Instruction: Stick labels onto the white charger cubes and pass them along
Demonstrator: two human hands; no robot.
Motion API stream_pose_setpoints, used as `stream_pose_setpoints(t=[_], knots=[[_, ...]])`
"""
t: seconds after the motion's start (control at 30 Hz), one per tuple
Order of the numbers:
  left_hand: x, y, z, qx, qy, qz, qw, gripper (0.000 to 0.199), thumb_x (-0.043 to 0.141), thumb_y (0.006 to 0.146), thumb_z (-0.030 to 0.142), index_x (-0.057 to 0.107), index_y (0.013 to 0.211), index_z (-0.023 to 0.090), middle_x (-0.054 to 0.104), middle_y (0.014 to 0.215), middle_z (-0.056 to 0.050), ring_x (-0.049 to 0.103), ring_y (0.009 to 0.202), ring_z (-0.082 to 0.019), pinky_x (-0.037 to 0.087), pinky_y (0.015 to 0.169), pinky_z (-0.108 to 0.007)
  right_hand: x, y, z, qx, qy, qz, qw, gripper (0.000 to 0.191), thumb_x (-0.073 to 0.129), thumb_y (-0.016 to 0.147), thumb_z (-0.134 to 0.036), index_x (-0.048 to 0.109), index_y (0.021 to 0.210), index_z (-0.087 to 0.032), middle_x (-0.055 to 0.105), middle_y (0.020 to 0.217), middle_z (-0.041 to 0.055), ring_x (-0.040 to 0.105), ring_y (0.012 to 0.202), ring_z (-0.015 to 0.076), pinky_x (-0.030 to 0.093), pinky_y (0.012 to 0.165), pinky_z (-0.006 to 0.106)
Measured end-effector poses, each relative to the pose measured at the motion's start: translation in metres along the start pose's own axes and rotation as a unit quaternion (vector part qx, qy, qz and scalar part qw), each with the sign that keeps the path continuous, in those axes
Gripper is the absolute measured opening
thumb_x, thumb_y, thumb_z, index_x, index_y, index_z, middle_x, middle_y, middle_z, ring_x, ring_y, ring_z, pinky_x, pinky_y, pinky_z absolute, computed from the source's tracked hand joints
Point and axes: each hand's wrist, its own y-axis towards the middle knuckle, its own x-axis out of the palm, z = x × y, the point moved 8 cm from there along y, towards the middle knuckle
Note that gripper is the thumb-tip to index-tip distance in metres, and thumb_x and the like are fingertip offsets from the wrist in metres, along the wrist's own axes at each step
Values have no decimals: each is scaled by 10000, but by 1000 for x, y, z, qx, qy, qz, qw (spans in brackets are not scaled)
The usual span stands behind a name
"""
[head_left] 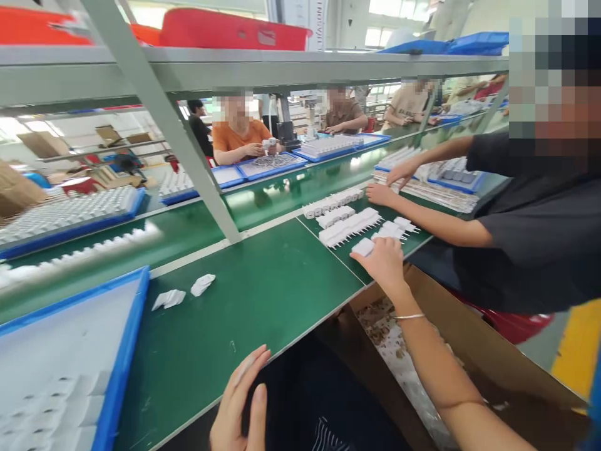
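Note:
My right hand, with a thin bracelet at the wrist, reaches across the green table. Its thumb and fingers close around a white plug adapter at the near end of a group. Just beyond, more white adapters lie in rows, thin pins pointing toward the near edge. My left hand hovers by the table's front edge, thumb and fingers apart, holding nothing. Two crumpled white pieces rest on the green surface farther forward; their kind is unclear.
A blue-rimmed tray with white parts stands at left. On the right, a co-worker's hands are at the far adapter rows. A cardboard box sits below the table edge. A slanted metal post rises from the bench.

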Motion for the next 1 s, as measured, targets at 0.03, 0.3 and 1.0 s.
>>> stream_pose_setpoints(t=[0.03, 0.3, 1.0], knots=[[7, 5, -4, -22, -13, -20, 999, 293, 535, 993, 425, 750, 1176, 344, 710, 1309, -16, 604, 1315, -263, 395, 1235, -469, 0, -4, -2, 2, 5, -4, 1000, 474, 786, 772, -540, 560, 978, -177, 658, 1076, 286, 565, 1110, 444, 465, 926, 573], [42, 26, -28, -109, -175, -121, 971, 429, 644, 929, 498, 673, 1325, 336, 564, 1513, -73, 581, 1371, -313, 438, 1208, -517, 9, -58, -45, 19, 148, -112, 983, 583, 750, 770, -526, 588, 1161, -126, 713, 1033, 201, 674, 951, 370, 536, 855, 526], [49, 41, 13, -66, -291, -25, 954, 497, 835, 790, 266, 707, 1268, 227, 701, 1344, -110, 664, 1260, -282, 533, 1104, -441, -16, -205, -140, -214, 559, -171, 782, 710, 624, 907, -175, 380, 1556, -332, 530, 1531, 100, 502, 1445, 291, 457, 1192, 529]])
